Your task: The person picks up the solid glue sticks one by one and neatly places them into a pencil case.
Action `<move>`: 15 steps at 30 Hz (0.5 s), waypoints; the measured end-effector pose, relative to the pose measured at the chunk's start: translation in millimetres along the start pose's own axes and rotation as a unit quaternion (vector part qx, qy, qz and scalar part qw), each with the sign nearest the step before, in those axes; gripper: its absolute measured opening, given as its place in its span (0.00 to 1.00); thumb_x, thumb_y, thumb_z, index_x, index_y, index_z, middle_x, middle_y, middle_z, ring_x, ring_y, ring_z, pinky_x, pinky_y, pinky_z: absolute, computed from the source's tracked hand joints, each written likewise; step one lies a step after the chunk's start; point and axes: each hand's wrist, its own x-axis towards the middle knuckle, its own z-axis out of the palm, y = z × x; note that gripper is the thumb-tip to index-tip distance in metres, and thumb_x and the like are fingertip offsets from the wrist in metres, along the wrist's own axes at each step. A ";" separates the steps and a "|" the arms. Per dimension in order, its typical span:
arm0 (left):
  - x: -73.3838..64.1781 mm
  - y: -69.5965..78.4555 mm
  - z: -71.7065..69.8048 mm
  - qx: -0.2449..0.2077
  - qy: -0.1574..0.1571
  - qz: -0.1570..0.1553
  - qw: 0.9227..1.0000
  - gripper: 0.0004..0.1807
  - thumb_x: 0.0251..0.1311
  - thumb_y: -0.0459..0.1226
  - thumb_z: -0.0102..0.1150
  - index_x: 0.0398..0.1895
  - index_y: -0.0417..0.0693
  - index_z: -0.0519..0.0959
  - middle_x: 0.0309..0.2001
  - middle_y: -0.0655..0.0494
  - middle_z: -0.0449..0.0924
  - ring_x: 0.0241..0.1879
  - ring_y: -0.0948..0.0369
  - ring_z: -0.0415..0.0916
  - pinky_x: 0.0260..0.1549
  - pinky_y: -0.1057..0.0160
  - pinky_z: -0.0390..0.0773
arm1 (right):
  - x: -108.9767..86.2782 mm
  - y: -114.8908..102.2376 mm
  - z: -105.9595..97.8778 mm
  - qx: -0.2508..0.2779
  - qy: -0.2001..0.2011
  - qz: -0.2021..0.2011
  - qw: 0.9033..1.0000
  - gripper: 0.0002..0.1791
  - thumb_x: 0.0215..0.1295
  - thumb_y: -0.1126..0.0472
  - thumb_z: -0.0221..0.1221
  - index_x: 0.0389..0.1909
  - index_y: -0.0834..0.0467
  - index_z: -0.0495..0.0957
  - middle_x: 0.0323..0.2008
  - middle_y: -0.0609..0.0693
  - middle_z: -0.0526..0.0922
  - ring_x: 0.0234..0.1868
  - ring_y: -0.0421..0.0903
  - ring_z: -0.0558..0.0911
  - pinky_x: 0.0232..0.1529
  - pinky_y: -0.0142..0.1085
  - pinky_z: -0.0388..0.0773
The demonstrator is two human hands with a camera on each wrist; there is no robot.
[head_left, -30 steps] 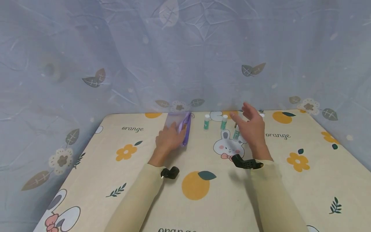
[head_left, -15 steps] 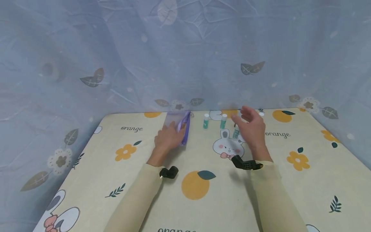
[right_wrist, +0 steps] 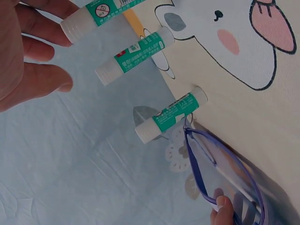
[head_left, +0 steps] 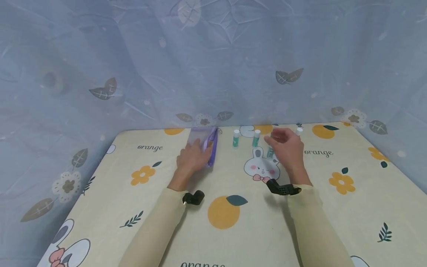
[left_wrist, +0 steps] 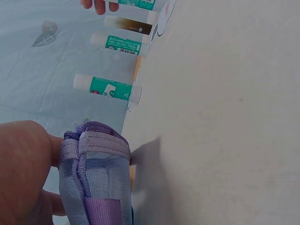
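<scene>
Step in hand: apparently picking up a stick, with the left hand (head_left: 193,157) steadying the pouch (left_wrist: 101,173) and the right hand (head_left: 289,148) up beside the row.
Next move: seems to call for bringing thumb and fingers together round one stick without knocking its neighbours, the pouch mouth kept wide.
Left grip: fingers and thumb hold the pouch by its rim.
Right grip: thumb spread well away from the fingers, nothing held; whether a fingertip touches a stick, I cannot tell.
Pouch place: on the tabletop (head_left: 163,211), toward its far edge, at 9 o'clock from the sticks.
Pouch look: see-through mesh, purple trim, mouth gaping toward 3 o'clock.
First green stick (head_left: 235,139): upright, white-capped, near the pouch at 3 o'clock.
Second green stick (head_left: 256,139): upright too, further along at 3 o'clock.
Third green stick (head_left: 270,152): nearest the right hand, at its 9 o'clock, partly covered in the head view.
Brown stick (left_wrist: 133,25): between second and third in the left wrist view.
White cap (head_left: 299,131): at 1 o'clock from the right hand, its body hidden.
</scene>
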 end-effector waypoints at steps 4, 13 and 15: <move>-0.1 0.9 -0.8 0.001 0.000 0.000 1.000 0.44 0.76 0.67 0.38 0.85 0.52 0.56 0.82 0.38 0.59 0.77 0.32 0.63 0.71 0.29 0.64 | 2.1 3.8 -0.3 -0.015 -0.006 0.007 1.000 0.28 0.74 0.52 0.65 0.71 0.55 0.75 0.67 0.57 0.82 0.71 0.57 0.78 0.72 0.54 0.74; -0.5 1.7 -2.0 0.003 -0.004 -0.002 1.000 0.45 0.76 0.67 0.36 0.85 0.51 0.56 0.82 0.37 0.59 0.77 0.32 0.62 0.71 0.29 0.65 | 7.2 11.5 -1.3 0.001 -0.032 0.038 0.999 0.25 0.74 0.53 0.66 0.68 0.55 0.78 0.69 0.56 0.79 0.72 0.57 0.74 0.74 0.55 0.72; -1.3 1.8 -2.8 0.003 -0.004 -0.001 1.000 0.45 0.76 0.67 0.37 0.85 0.51 0.57 0.82 0.37 0.59 0.77 0.32 0.62 0.71 0.29 0.65 | 7.7 12.2 -1.7 0.013 -0.039 0.048 0.998 0.24 0.74 0.54 0.66 0.67 0.55 0.79 0.69 0.56 0.79 0.72 0.57 0.73 0.73 0.53 0.72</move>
